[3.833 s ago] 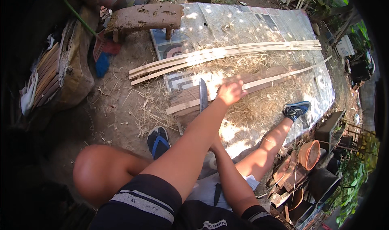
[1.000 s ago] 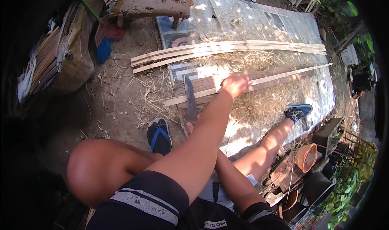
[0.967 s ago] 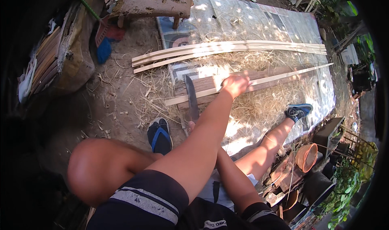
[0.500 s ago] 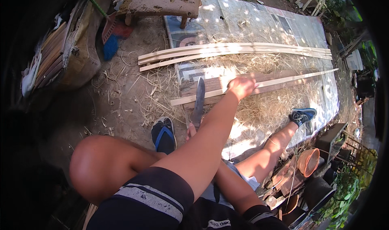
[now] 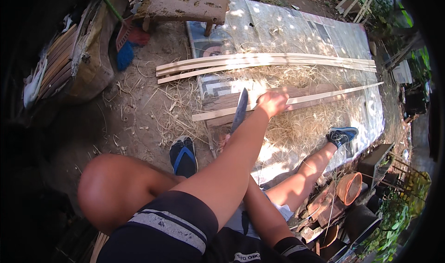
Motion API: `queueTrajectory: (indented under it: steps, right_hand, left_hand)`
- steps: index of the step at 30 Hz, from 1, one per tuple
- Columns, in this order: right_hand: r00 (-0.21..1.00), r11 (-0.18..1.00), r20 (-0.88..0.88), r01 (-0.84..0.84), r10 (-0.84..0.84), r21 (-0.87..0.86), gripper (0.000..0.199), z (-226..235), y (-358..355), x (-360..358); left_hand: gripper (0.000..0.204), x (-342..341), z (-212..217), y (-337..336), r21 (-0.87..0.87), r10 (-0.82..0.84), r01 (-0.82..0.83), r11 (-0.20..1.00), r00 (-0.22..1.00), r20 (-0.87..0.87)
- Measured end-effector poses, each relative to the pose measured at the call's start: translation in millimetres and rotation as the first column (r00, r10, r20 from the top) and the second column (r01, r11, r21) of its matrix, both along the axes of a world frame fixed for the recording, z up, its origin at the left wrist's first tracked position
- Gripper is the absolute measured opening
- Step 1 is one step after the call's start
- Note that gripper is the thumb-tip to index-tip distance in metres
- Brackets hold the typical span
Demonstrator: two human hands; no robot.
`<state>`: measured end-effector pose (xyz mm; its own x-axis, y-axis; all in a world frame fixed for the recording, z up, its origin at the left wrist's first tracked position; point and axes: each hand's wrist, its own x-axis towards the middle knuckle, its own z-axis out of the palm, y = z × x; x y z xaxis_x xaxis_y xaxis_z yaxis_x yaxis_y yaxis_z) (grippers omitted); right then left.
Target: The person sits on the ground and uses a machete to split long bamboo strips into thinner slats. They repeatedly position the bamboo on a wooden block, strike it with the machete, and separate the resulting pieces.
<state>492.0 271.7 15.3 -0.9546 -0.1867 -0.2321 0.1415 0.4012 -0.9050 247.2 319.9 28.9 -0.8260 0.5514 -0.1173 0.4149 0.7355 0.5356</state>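
Note:
My forearms cross, the left over the right. With closed fingers my left hand (image 5: 273, 103) grips a long pale wood or bamboo strip (image 5: 320, 96), which lies along a weathered wooden plank (image 5: 222, 102). My right hand (image 5: 224, 141), partly hidden under the left forearm, is closed round the handle of a large broad-bladed knife (image 5: 240, 109). Its dark blade slants up across the strip, left of my left hand. Whether the edge touches the strip, I cannot tell. Beyond the plank, several similar strips (image 5: 269, 59) lie side by side.
Curly shavings (image 5: 301, 124) cover much of the printed sheet (image 5: 296, 24) and the dirt beside it. My sandalled feet flank the plank's near side. A low worn bench (image 5: 181, 7) stands at the back left; clay pots (image 5: 349, 189) are at the lower right.
The knife has moved right along the strip, closer to my left hand, and its blade leans more to the right. My left hand keeps its hold on the strip.

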Motion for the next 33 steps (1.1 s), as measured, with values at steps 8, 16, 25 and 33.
queueTrajectory:
  steps: [8, 16, 25, 33]
  right_hand:
    - [0.994, 0.995, 0.056, 0.098, -0.098, -0.005, 0.054, -3, -24, -5]
    - [0.980, 0.880, 0.096, -0.200, 0.176, 0.431, 0.052, 43, -49, 13]
    - [0.943, 0.994, 0.329, 0.082, -0.053, -0.075, 0.061, 6, 81, -63]
    - [0.972, 0.997, 0.232, 0.058, -0.046, -0.045, 0.034, -19, 46, -59]
  left_hand:
    - [0.082, -6, 12, -1, -0.032, 0.026, -0.023, 0.999, 0.996, 0.080]
    - [0.066, -6, -17, 20, -0.099, 0.045, -0.049, 0.994, 0.998, -0.040]
    - [0.045, -16, -4, 3, 0.087, 0.143, -0.161, 0.983, 0.972, 0.188]
    - [0.047, -17, 8, 7, 0.134, 0.123, -0.181, 0.974, 0.926, 0.357]
